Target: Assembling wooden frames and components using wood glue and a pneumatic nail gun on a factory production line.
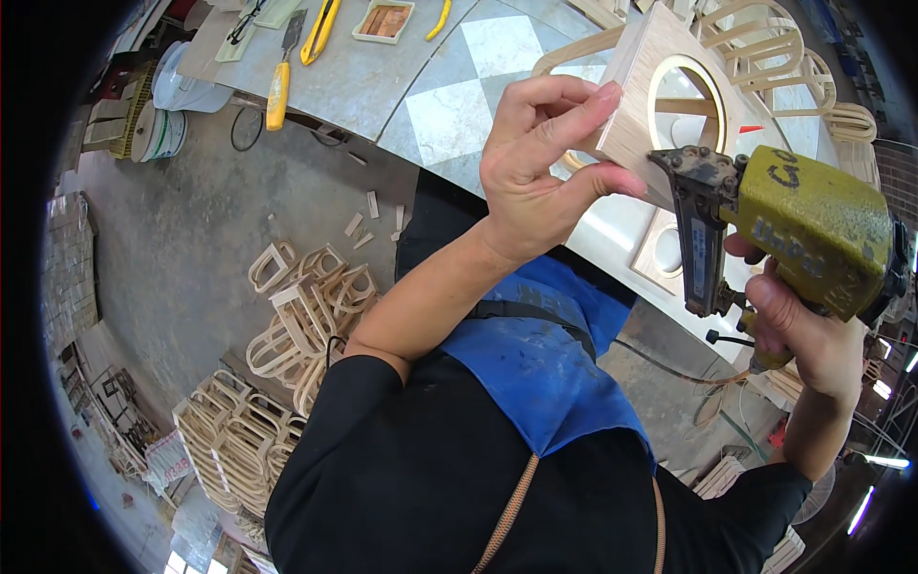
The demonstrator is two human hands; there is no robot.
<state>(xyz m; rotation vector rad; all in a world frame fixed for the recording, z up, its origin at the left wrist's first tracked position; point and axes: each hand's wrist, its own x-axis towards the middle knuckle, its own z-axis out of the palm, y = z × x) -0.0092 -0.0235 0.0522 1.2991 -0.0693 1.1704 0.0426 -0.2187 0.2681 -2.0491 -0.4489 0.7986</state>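
My left hand (545,163) grips the edge of a pale wooden piece (658,40), thumb below and fingers above. This piece has a flat face with a large round opening, and it stands tilted over the table. In my right hand (808,330) is a worn yellow-green nail gun (813,225), my fingers wrapped around its handle. The gun's dark nose is right at the piece's near edge, close to my left thumb; whether it presses on the wood I cannot tell. Another holed wooden panel (658,256) lies on the table, partly hidden behind the gun.
Bent wooden loops (765,48) crowd the table's far right. A yellow-handled scraper (278,91), a yellow utility knife (320,31) and a small tray (382,36) of wood pieces lie at left. Wooden frames (311,297) pile on the floor. An air hose (660,364) trails below the gun.
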